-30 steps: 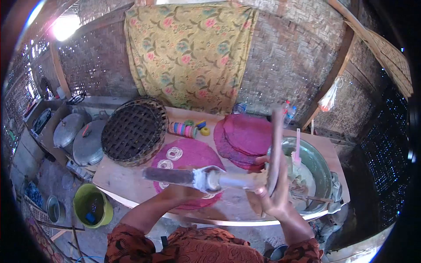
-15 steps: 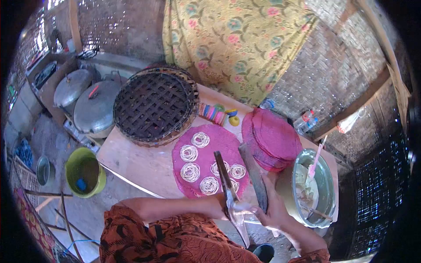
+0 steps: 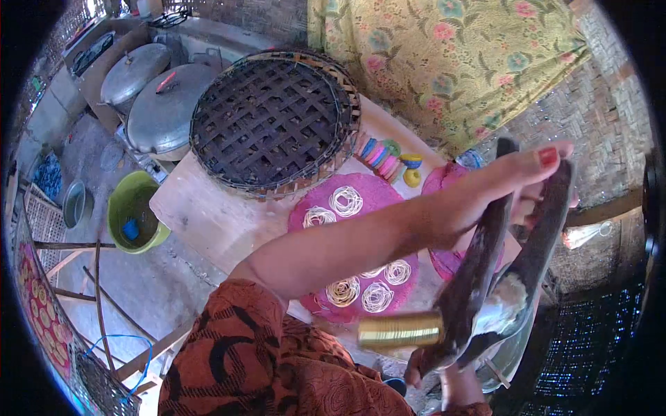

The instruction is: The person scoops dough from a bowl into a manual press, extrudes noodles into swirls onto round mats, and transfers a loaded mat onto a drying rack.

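Note:
A dark wooden hand press [image 3: 472,277] with two long arms is held up close to me, tilted. From its lower part sticks out a ridged brass-coloured cylinder [image 3: 399,330]. Pale dough [image 3: 510,295] shows between the arms. My left hand [image 3: 517,184] is closed around the upper ends of the arms. Lower down, my right hand [image 3: 451,378] is closed at the other end, partly hidden by the press. Behind my left forearm lies a round pink mat [image 3: 364,186] bearing several coils of thin pale strands [image 3: 345,200].
More pink mats [image 3: 444,260] are stacked behind the press. A large pot [image 3: 524,340] stands at right, mostly hidden. Round woven trays [image 3: 270,125], coloured rings [image 3: 381,156], lidded metal pots [image 3: 170,107] and a green basin [image 3: 132,201] are to the left and back.
The press has been raised towards me and turned, bringing the brass cylinder into view. My left hand has moved up and right to the arms' far ends. The view has shifted.

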{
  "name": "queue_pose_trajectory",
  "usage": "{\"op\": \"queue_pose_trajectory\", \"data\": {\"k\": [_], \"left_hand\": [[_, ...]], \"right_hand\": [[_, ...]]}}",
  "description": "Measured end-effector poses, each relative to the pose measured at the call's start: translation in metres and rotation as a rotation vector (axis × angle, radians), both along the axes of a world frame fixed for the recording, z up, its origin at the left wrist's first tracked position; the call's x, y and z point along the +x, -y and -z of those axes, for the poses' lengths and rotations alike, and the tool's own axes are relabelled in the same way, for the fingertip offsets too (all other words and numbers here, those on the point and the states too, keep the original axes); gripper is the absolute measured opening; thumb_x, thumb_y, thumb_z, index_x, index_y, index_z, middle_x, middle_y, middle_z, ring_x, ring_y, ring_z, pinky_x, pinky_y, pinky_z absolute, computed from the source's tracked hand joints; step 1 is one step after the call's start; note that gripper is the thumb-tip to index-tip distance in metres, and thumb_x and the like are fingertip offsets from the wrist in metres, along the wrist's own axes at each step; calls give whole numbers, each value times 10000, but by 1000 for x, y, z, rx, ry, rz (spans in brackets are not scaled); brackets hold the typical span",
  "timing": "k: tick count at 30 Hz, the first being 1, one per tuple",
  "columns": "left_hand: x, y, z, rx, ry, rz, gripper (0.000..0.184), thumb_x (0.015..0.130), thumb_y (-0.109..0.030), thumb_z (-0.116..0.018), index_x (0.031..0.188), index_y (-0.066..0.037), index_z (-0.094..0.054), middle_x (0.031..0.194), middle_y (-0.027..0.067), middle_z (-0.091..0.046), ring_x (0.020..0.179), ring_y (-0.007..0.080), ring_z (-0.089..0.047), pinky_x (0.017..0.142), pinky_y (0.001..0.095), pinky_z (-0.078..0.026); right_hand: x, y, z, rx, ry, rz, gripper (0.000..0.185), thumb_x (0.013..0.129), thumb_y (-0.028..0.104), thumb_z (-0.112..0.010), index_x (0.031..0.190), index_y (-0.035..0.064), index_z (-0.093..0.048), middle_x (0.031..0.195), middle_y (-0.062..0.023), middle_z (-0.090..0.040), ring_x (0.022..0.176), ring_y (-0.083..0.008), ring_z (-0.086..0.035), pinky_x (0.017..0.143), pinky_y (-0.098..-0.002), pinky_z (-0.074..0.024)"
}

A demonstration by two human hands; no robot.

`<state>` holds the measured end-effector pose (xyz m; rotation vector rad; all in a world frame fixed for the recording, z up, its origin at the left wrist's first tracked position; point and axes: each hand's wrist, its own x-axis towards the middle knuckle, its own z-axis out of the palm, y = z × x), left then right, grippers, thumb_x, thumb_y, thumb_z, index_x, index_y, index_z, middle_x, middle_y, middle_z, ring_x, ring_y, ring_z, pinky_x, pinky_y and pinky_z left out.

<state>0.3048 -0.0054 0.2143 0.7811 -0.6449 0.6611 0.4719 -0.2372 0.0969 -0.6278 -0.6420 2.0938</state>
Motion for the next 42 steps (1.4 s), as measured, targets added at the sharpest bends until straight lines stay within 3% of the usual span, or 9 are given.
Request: {"op": "queue_pose_trajectory", "data": {"k": [4, 6, 8, 11, 14, 20, 34, 36, 42], "left_hand": [[29, -73, 46, -197, -204, 57, 763, 868, -618, -476, 1181, 76, -522, 1187, 262, -577, 1125, 341, -561, 1006, 504, -381], [36, -108, 102, -595, -291, 234, 843, 850, -656, -455, 1284, 66, -451, 1202, 236, -564, 1103, 373, -557, 1007, 481, -386], [51, -140, 183, -608, -58, 389, 823, 838, -684, -433, 1250, 26, -486, 1145, 184, -584, 1075, 342, -560, 998, 476, -393], [50, -152, 244, -793, -159, 139, 812, 805, -734, -431, 1129, 1, -549, 1043, 144, -585, 975, 321, -562, 754, 408, -438], [52, -154, 266, -812, -25, 187, 778, 797, -726, -448, 1094, -14, -550, 1046, 136, -587, 947, 316, -562, 759, 407, -441], [47, -148, 206, -868, 47, 140, 624, 866, -593, -479, 1051, 1, -529, 926, 128, -597, 886, 284, -582, 883, 396, -464], [32, -141, 173, -836, -12, -3, 607, 877, -611, -444, 994, -21, -526, 821, 79, -569, 803, 265, -573, 745, 355, -494], [27, -146, 172, -840, -37, -10, 607, 880, -612, -437, 990, -22, -527, 822, 79, -567, 795, 262, -571, 748, 357, -492], [7, -131, 184, -861, -178, -25, 620, 873, -628, -432, 953, -24, -543, 819, 89, -569, 777, 265, -567, 793, 403, -474]], "right_hand": [[21, -32, -11, 8, 147, 1, 1206, 681, 886, -317, 1434, -49, -204, 1334, -316, -411, 1147, -470, -485, 996, -620, -332], [28, -62, -6, -115, 262, 28, 1195, 690, 878, -340, 1430, -52, -212, 1314, -343, -415, 1144, -469, -496, 981, -618, -354], [29, -96, 2, -229, 313, 5, 1133, 722, 812, -410, 1424, -58, -219, 1280, -352, -441, 1133, -443, -518, 955, -576, -400], [26, -124, 24, -303, 285, -66, 1027, 780, 720, -438, 1428, -46, -220, 1251, -317, -482, 1096, -422, -546, 943, -514, -431], [22, -128, 22, -369, 248, -55, 891, 845, 617, -447, 1416, -41, -260, 1197, -288, -538, 1034, -405, -591, 912, -474, -467], [41, -123, 0, -197, 678, 60, 839, 854, 573, -486, 1392, -49, -321, 1172, -288, -564, 985, -354, -633, 852, -449, -507], [23, -118, -29, -143, 824, 42, 810, 830, 595, -512, 1305, -56, -428, 1059, -238, -627, 867, -316, -674, 784, -417, -540], [26, -123, -11, -94, 830, 48, 859, 863, 577, -453, 1398, -75, -292, 1132, -307, -575, 933, -391, -644, 847, -528, -509], [18, -111, 14, -127, 709, 19, 867, 853, 595, -466, 1404, -53, -298, 1163, -293, -564, 965, -392, -633, 856, -521, -502]]}}
